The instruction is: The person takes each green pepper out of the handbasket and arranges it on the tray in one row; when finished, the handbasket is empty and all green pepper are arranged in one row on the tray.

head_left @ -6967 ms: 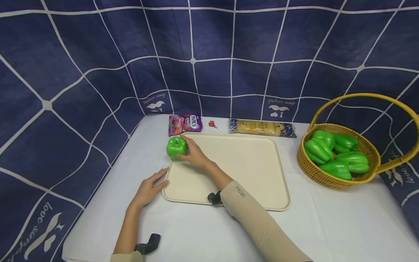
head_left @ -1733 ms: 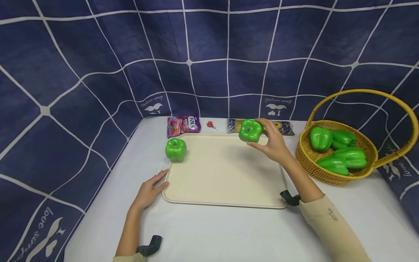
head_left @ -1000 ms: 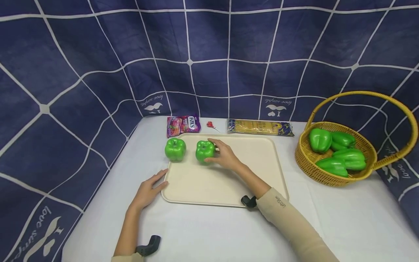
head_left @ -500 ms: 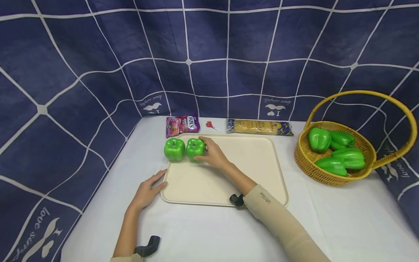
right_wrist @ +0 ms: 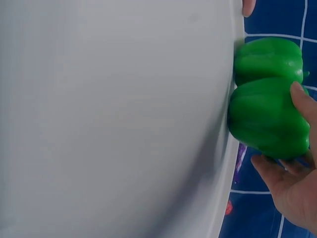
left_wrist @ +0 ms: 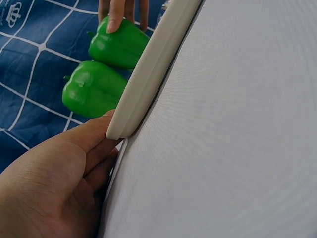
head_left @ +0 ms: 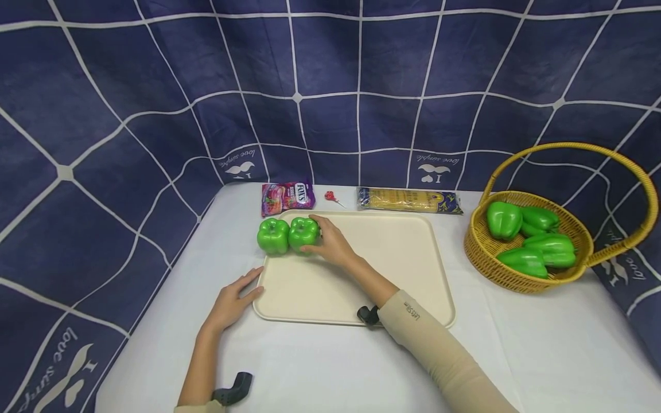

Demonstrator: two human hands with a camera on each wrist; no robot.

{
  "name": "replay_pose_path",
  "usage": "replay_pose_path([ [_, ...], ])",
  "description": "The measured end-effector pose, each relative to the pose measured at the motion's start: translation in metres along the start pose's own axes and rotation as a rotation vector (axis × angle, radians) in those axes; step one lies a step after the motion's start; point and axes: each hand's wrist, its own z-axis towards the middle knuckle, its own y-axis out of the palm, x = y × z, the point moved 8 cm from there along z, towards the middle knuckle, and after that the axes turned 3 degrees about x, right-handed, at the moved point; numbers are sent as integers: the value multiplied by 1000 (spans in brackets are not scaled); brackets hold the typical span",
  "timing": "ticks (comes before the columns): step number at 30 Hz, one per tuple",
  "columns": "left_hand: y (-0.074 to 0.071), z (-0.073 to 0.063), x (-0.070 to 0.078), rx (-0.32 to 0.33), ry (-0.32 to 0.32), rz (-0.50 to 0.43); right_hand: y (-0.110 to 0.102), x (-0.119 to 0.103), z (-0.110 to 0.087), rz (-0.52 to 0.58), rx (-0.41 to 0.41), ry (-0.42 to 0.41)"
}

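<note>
My right hand (head_left: 331, 245) grips a green bell pepper (head_left: 302, 233) from its right side, thumb in front and fingers behind. The pepper is upright at the back left corner of a cream tray (head_left: 361, 275). Directly left of it stands a second green bell pepper (head_left: 272, 237); their sides meet in the right wrist view, where the held pepper (right_wrist: 267, 116) shows thumb and fingers on its top end. My left hand (head_left: 231, 302) rests at the tray's left edge with fairly straight fingers; in the left wrist view its fingertips lie right at the rim (left_wrist: 148, 69).
A wicker basket (head_left: 485, 267) with a tall handle stands on the right, several green bell peppers (head_left: 504, 220) inside. Behind the tray lie a purple FOX'S candy bag (head_left: 287, 198), a red lollipop (head_left: 330, 196) and a long yellow pasta packet (head_left: 408, 200). A blue checked cloth (head_left: 330, 69) hangs behind.
The first pepper was released at the corner. My right hand brought another pepper from the basket side leftward across the tray, up against the first. The left hand has stayed in place.
</note>
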Motion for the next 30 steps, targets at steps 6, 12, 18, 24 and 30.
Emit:
replay_pose_path([
  [6, 0, 0, 0, -3, 5, -1, 1, 1, -1, 7, -11, 1],
  [12, 0, 0, 0, 3, 17, -4, 3, 1, -1, 13, -21, -19],
  [18, 0, 1, 0, 2, 22, 1, 3, 1, -2, 26, -23, -15],
  [24, -1, 1, 1, 1, 25, 6, 0, 2, -4, 22, -4, -6],
  [30, 0, 1, 1, -1, 7, 12, -10, -2, -9, -8, 9, -14],
])
